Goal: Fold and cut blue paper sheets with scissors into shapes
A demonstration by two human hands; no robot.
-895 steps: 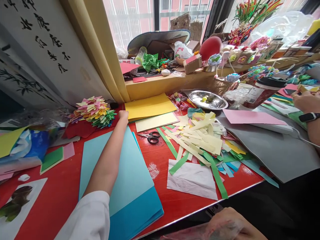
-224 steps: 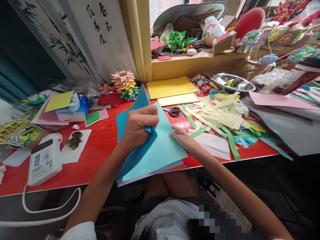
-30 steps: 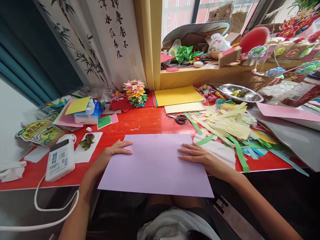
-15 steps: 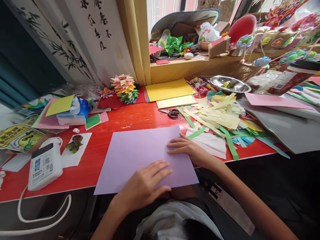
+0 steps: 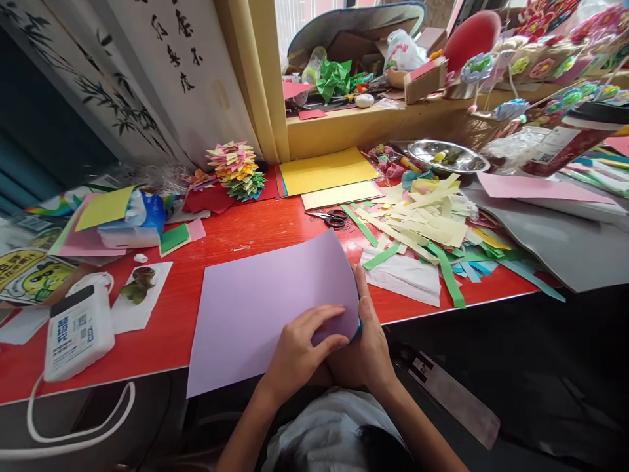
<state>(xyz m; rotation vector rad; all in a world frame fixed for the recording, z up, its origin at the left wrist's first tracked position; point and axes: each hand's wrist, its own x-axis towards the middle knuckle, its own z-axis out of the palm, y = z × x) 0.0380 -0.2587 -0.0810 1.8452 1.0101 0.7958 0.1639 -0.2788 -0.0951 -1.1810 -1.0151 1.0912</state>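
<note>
A large purple sheet of paper (image 5: 260,301) lies partly on the red table and overhangs its near edge. Its right side is lifted and curves upward, and a strip of blue shows under that edge. My left hand (image 5: 302,351) rests on top near the lower right corner, fingers on the sheet, thumb spread apart from them by the corner. Along the raised right edge, my right hand (image 5: 374,344) holds the sheet from the outer side, its palm turned inward. Part of its grip is hidden by the paper.
Black-handled scissors (image 5: 334,217) lie beyond the sheet. Cut paper strips (image 5: 427,219) and a white tissue (image 5: 405,278) are on the right. Yellow paper (image 5: 329,172) and a folded-paper ornament (image 5: 236,170) stand at the back. A white power bank (image 5: 81,334) with a cable sits left.
My right hand has moved from lying on top of the purple sheet to its right edge, which is now lifted and curved. My left hand has shifted slightly toward that edge.
</note>
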